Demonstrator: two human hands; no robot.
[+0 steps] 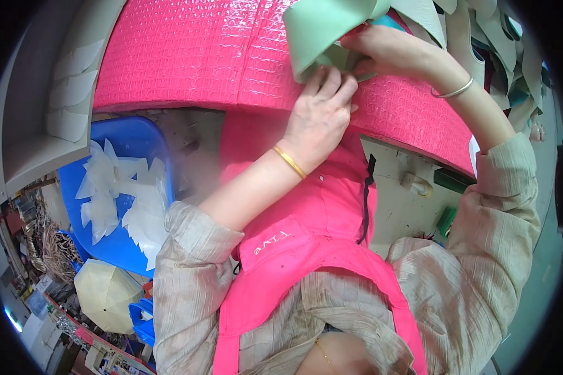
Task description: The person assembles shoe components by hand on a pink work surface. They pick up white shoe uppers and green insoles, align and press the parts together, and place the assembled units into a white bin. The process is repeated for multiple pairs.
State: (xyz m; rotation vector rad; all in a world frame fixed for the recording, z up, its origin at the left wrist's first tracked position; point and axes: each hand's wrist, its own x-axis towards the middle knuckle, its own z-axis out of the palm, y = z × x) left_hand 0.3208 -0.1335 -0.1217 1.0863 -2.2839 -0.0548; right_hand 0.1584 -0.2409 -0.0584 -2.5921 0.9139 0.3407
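Note:
A curved, light green sheet piece (322, 34), smooth like leather or soft plastic, stands curled at the far edge of the view above a glossy pink work surface. My left hand (319, 115) pinches its lower edge with bent fingers. Beside it, my right hand (388, 50) reaches in from the right, fingers curled at the piece's inner side. A bit of red shows at those fingers, and a small grey tip (366, 77) sticks out below them; what the right hand grips is mostly hidden by the sheet and the hand itself.
Glossy pink padding (187, 56) covers the curved worktop. More pale green and grey cut pieces (481, 37) are piled at the far right. On the left stand a blue tub (150, 134) with translucent white pieces (147, 206), and a grey shelf (28, 125). My pink apron (294, 206) meets the worktop's edge.

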